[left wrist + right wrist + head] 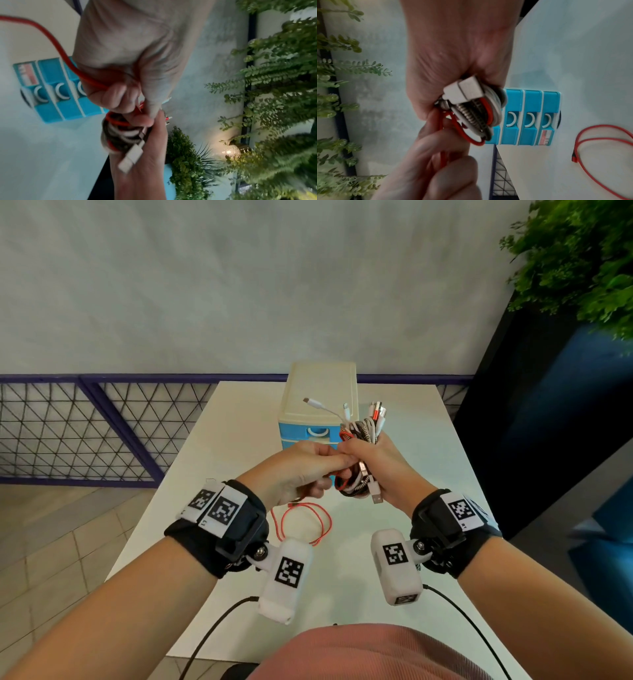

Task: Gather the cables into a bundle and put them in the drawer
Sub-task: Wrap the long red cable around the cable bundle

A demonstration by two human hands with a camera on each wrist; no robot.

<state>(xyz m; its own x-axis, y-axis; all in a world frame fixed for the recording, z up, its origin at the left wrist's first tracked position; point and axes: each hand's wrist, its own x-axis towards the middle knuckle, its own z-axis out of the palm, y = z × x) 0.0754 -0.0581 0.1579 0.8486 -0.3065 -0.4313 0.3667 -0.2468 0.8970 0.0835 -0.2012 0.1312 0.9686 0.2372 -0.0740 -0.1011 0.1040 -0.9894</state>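
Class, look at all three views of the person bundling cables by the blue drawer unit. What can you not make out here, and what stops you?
- Number of cables in the bundle: head view, the right hand wraps around them.
- Top drawer of the drawer unit: right wrist view, the bundle covers it.
- Far end of the red cable: head view, hidden under the left hand.
- Drawer label: left wrist view, blurred.

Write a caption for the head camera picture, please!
Right hand grips the cable bundle while left hand winds the red cable.
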